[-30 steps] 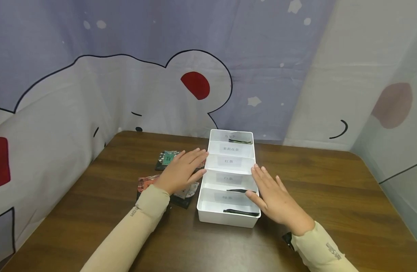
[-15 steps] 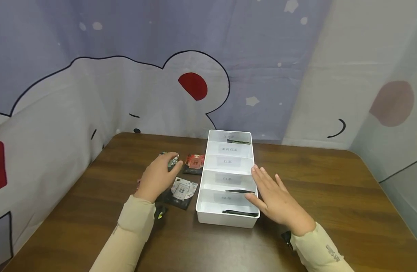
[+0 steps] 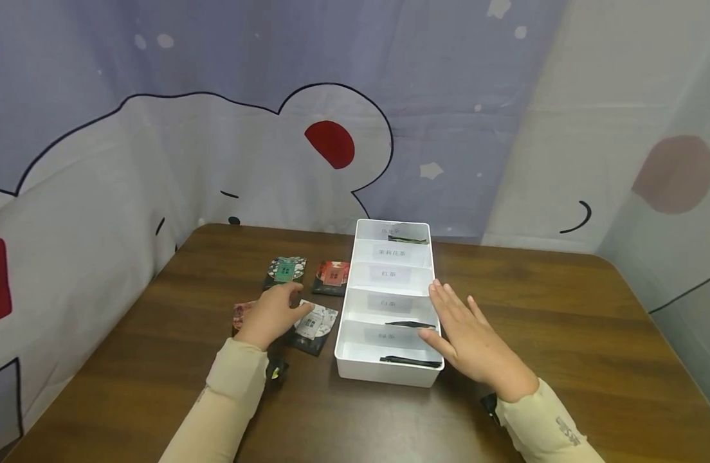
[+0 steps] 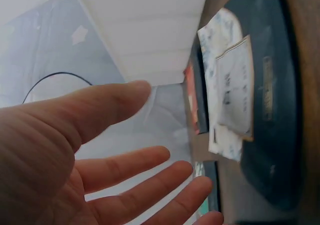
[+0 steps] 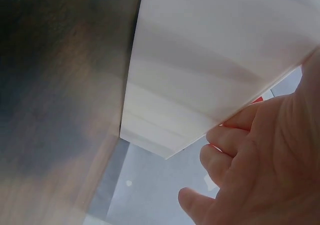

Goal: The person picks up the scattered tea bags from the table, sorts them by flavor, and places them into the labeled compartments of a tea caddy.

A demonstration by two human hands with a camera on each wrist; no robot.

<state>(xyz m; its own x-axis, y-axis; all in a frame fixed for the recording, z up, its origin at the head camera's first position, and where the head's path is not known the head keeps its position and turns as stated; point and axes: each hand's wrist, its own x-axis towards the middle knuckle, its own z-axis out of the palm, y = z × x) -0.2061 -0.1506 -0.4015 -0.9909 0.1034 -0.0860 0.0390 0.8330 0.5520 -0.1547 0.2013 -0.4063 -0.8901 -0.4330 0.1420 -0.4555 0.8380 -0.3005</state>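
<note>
A: What has moved in the last second?

B: The left hand (image 3: 272, 314). A second ago it lay flat and far forward against the left wall of the long white plastic divided tray (image 3: 355, 363). It has since drawn back toward the person and now hangs over the black sachet with the white floral label (image 3: 312, 328), which lies on the brown wooden table (image 3: 563, 334) just beside the tray's near left corner.

A: Is it gripping that sachet?

B: Not that I can see. In the left wrist view the fingers (image 4: 135, 162) are spread and only loosely bent, with the sachet (image 4: 235, 100) lying beyond them, apart from the palm.

A: And the right hand (image 3: 471, 341)?

B: It has hardly shifted. It stays flat, fingers straight, pressed against the tray's right wall near the two closest compartments.

A: What did the retreat uncover?

B: The green-labelled sachet (image 3: 286, 270) and the red-labelled sachet (image 3: 332, 275), lying side by side farther along the tray's left side. A reddish sachet (image 3: 243, 314) peeks out left of the hand.

A: So what does it mean?

B: I'd judge the work has turned from steadying the tray to choosing among the loose sachets, the white-labelled one being nearest.
</note>
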